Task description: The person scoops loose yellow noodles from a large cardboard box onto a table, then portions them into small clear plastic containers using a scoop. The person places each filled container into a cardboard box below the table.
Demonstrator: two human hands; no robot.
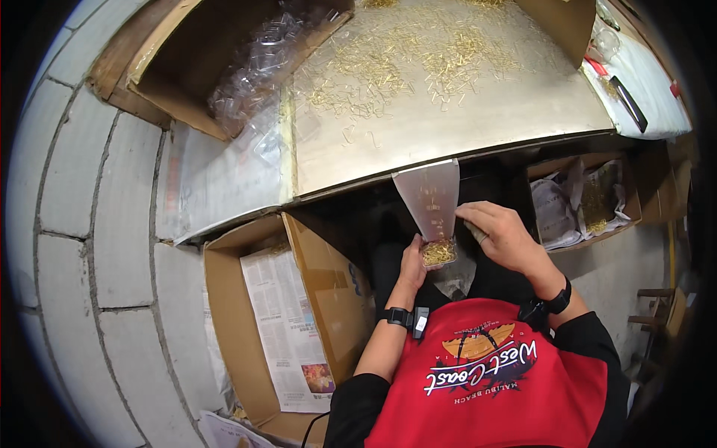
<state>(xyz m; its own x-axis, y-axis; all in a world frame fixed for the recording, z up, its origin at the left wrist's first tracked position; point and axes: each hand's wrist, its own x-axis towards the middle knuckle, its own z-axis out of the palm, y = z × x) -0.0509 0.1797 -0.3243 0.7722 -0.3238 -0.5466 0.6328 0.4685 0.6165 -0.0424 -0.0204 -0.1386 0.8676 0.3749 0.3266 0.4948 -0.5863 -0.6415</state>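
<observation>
A pale tapered chute (427, 190) slopes down toward me from the table's front edge, with a few small gold-coloured bent wire pieces on it. At its lower end is a small clear plastic box (439, 263) heaped with gold wire pieces (438, 252). My left hand (413, 263) is closed around the left side of this box. My right hand (499, 235) is beside the chute's right edge, its fingers bent together with the tips at that edge. Whatever is between those fingertips, if anything, is too small to make out.
Many gold wire pieces lie scattered over the metal tabletop (448, 112). A cardboard box (160, 82) at far left spills clear plastic boxes (261, 71). Newspaper-lined cartons stand at lower left (328, 284) and right (616, 216). A black-handled tool (629, 104) lies far right.
</observation>
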